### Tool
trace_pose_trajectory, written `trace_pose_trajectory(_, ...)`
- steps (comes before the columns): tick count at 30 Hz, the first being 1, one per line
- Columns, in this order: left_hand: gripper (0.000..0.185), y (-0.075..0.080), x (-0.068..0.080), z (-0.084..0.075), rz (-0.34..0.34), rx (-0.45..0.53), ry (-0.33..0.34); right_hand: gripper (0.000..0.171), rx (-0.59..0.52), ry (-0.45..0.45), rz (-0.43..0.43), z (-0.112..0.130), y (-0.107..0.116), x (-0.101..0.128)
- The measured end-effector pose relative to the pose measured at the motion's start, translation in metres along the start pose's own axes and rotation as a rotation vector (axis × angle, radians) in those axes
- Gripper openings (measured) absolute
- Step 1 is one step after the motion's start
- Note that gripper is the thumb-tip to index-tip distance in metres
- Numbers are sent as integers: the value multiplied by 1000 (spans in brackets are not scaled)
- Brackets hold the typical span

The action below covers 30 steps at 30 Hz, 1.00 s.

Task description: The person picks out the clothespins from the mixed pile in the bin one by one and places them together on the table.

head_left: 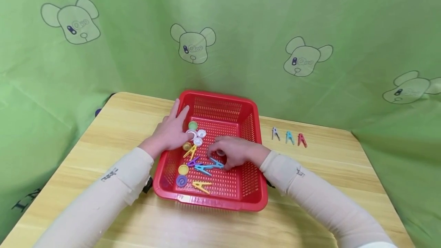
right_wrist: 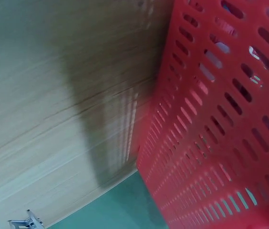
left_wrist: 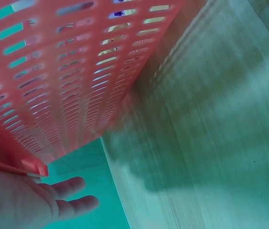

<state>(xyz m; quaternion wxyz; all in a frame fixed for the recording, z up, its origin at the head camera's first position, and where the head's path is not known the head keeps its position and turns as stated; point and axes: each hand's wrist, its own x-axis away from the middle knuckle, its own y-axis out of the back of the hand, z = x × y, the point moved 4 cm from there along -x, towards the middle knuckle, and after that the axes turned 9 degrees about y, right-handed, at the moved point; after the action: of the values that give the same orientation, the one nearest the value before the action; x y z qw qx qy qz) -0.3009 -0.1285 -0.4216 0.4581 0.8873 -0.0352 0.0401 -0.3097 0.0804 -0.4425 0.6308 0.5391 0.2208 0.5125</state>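
A red plastic basket [head_left: 210, 202] holds bottle caps and clothespins. My left hand [head_left: 170, 133] lies over its left rim, fingers stretched towards the back and thumb inside at a white bottle cap [head_left: 201, 133]. Two straight fingers [left_wrist: 75, 206] show outside the basket in the left wrist view. Inside, my right hand [head_left: 231, 150] reaches down, finger and thumb bent around a light blue clothespin [head_left: 216, 162]; I cannot tell whether they pinch it. Beside it lie a second blue clothespin [head_left: 203, 169], a purple clothespin [head_left: 193, 161] and a yellow clothespin [head_left: 190, 152].
On the wooden table [head_left: 320, 175], right of the basket, a grey clothespin [head_left: 275, 133], a blue clothespin [head_left: 289, 137] and a red clothespin [head_left: 302, 140] stand in a row. A yellow cap [head_left: 183, 169] and purple cap [head_left: 181, 180] lie front left in the basket. Green cloth [head_left: 241, 49] hangs behind.
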Motion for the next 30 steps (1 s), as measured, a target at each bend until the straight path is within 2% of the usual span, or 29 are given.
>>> trace_pose_trajectory(8, 97, -2, 2, -3, 4, -12, -11, 53, -6, -27, -20, 4, 7, 7)
trace_pose_trajectory(14, 97, 0, 2, -5, -1, -17, -11, 54, -38, -30, -88, 11, 28, 17)
trace_pose_trajectory(19, 96, 0, 1, -5, 0, -25, -10, 56, -13, -18, -151, 12, 42, 28)
trace_pose_trajectory(24, 96, 0, 1, -4, 0, -16, -12, 60, -16, -55, -205, 10, 53, 41)
trace_pose_trajectory(30, 96, 1, 1, -3, 3, -8, -17, 58, 9, -43, -257, 8, 63, 57)
